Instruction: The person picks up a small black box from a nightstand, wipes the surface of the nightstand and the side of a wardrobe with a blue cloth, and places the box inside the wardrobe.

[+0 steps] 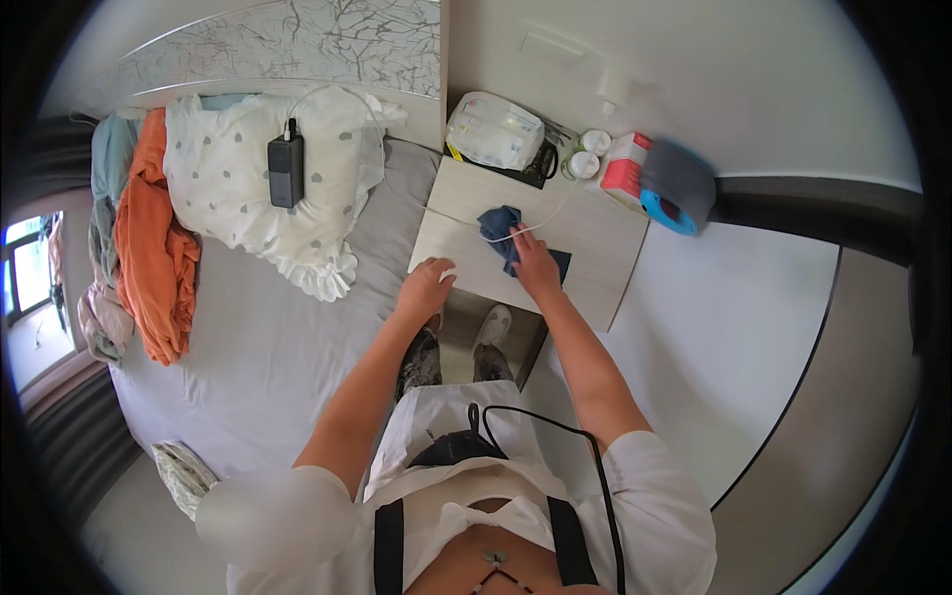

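A dark blue cloth [498, 224] lies crumpled on the pale wood-look top of the bedside table [585, 268]. My right hand [536, 262] is closed on it from the near side, fingers pressing it to the surface, and part of the cloth shows past the wrist. A thin white cable [557, 214] runs across the tabletop and over the cloth by my fingers. At the table's near left corner, beside the bed, my left hand [427, 285] has its fingers loosely bent and apart, holding nothing. Whether it touches the table edge I cannot tell.
Along the table's back stand a white soft pack [494, 131] on a dark tray, white-lidded jars [588, 154], a red and white box [627, 166] and a grey-blue object [678, 186]. On the bed [258, 347] lie a ruffled pillow [238, 178], a black power bank [286, 171] and orange fabric [154, 248].
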{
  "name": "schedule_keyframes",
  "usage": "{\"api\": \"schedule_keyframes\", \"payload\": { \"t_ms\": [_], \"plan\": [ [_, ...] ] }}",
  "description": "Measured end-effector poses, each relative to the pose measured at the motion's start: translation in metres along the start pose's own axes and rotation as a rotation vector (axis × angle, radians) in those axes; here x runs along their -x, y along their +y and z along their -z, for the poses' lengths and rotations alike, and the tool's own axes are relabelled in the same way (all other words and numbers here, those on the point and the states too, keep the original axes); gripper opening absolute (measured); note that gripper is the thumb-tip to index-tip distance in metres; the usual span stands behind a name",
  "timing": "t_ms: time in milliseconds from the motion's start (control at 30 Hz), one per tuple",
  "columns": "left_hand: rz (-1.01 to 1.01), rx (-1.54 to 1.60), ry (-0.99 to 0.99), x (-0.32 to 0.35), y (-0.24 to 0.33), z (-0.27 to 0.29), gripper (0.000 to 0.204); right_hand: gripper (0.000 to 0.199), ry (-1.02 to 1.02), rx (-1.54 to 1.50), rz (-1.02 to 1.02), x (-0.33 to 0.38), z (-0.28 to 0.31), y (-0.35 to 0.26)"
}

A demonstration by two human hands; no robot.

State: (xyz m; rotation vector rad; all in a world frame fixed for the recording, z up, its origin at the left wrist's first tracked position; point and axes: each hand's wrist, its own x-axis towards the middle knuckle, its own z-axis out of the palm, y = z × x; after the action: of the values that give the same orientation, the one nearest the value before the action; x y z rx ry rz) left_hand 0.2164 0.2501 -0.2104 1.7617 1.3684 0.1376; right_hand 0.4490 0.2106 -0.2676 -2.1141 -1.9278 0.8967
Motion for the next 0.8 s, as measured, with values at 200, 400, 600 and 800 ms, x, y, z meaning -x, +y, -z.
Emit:
{"api": "schedule_keyframes", "payload": {
  "t_ms": [200, 400, 600, 800],
  "plan": [
    [-0.047, -0.146, 0.079, -0.055, 0.012, -0.029, 0.047, 0.070, 0.457, 0.019, -0.121, 0.013, 0.009, 0.056],
    [-0.064, -0.145, 0.071, -0.070, 0.006, -0.042, 0.050, 0.075, 0.185, 0.144, 0.033, 0.012, 0.011, 0.026],
    [-0.155, -0.091, 0.024, -0.067, -0.011, -0.041, 0.018, 0.066, 0.187, 0.298, 0.258, -0.035, 0.007, 0.013],
    [-0.127, 0.044, 0.209, -0.046, -0.009, -0.012, 0.005, 0.059, 0.316, 0.268, 0.469, -0.104, -0.008, -0.020]
  ]
}}
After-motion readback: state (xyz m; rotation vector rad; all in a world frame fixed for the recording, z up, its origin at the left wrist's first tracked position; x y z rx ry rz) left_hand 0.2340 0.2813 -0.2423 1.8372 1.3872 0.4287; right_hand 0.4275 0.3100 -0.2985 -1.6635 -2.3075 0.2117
